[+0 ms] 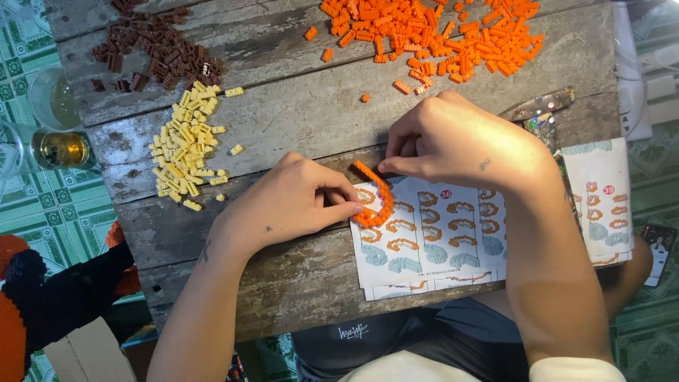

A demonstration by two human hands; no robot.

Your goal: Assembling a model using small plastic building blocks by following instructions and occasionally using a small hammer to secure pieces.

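Orange brick arc [377, 198]: pinched by both hands' fingers, ends partly hidden.
Left hand [290, 201]: fingertips grasp lower end.
Right hand [460, 141]: covers upper end.
Instruction sheet [431, 240]: corner hidden.

Orange bricks [431, 32], yellow bricks [185, 145] and brown bricks [152, 46] lie on grey weathered planks [311, 106] above green-patterned floor tiles [60, 212].

Soft, even daylight is falling across the wooden table [297, 106], casting only faint shadows beneath the hands. Glare is flaring off the foil wrapper [541, 105] (upper right). The frame's edges are bowing slightly, and focus is holding sharp centrally.
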